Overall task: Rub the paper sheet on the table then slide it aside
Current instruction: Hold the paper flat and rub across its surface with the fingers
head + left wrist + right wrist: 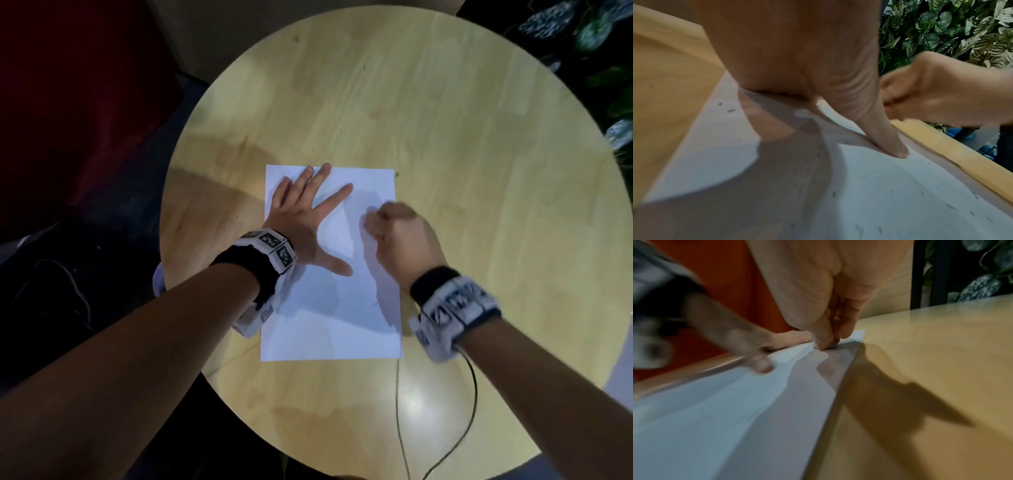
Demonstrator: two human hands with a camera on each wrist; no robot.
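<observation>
The left hand [301, 219] lay flat, fingers spread, on the paper sheet [329, 308], which rested on the round tabletop [445, 120]. The right hand [400, 233], fingers curled, pinched a small grey object [831, 345] against the sheet's right part.

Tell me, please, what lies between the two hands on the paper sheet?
Only a bare, shadowed stretch of the paper sheet separates the left hand from the right hand; the head view shows it.
</observation>
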